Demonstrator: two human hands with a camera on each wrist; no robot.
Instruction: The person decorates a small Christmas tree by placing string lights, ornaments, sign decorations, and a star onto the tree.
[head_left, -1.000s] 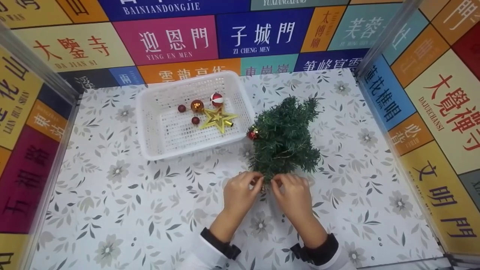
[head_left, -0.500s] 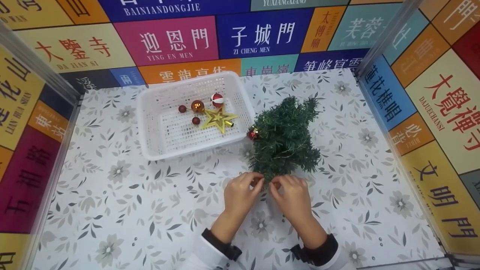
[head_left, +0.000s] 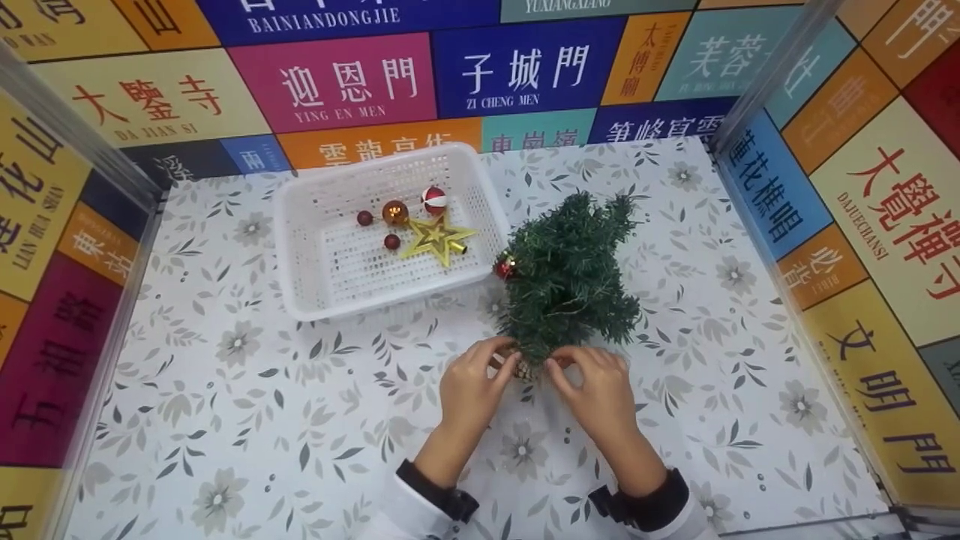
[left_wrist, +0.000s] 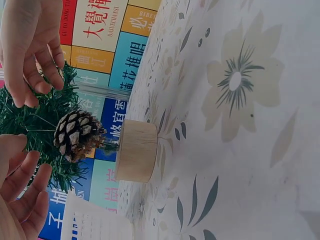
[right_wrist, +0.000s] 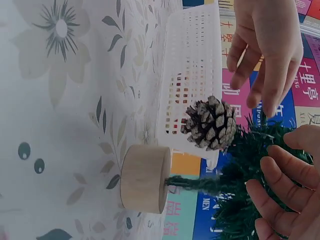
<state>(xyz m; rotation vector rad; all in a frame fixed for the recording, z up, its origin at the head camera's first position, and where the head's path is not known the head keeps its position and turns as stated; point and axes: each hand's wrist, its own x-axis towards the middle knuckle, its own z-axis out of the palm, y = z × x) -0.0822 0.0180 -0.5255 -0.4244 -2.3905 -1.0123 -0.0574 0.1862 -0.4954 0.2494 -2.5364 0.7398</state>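
Observation:
A small green Christmas tree stands on a round wooden base. A brown pine cone hangs at its near side, above the base. My left hand is at the cone's left, thumb and fingers slightly bent beside the lower branches. On the opposite side is my right hand, its fingertips at the needles. In the left wrist view, the pine cone hangs free of both hands, with thin strands running up from it. Both hands' fingers look loose. A red bauble sits on the tree's left side.
A white perforated basket stands left of the tree, near its branches. It holds a gold star, a copper bauble, a red-and-white bauble and two small dark red balls. Printed panels wall the table in.
My hands have drawn apart, the left moving left and the right moving right. The pine cone, mostly hidden before, now shows between them. The tree and basket have stayed in place.

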